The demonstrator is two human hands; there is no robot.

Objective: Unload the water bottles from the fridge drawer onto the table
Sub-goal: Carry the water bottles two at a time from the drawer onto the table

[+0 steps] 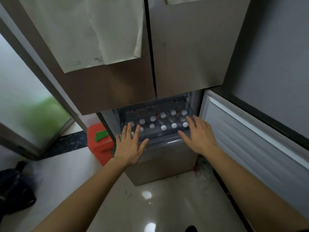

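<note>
- The fridge [184, 52] is filling the upper half of the view, its two upper doors shut, with sheets of paper [100, 30] hanging on the left one; only the lower section is standing open, which fits a job confined to the drawer.
- The lower door [247, 131] is swinging out to the right, giving both arms a clear path in from the front.
- The fridge drawer [158, 139], a clear plastic bin, is sitting pulled partway out beneath the upper doors, probably so the caps can be reached from above.
- A red container [98, 144] with a green piece on top is standing on the floor just left of the drawer, apart from the work.
- The water bottles [163, 127] are all standing upright inside the drawer in tight rows, white caps up; none looks lifted, so the unloading appears to be at its start. No table is showing.
- The left hand [129, 148] is hovering over the drawer's front left corner, fingers spread and flat, gripping nothing.
- The right hand [199, 136] is reaching over the front right corner, likewise splayed and empty, fingertips near the right-hand caps.
- Both hands seem poised to take one bottle each by the neck.
</note>
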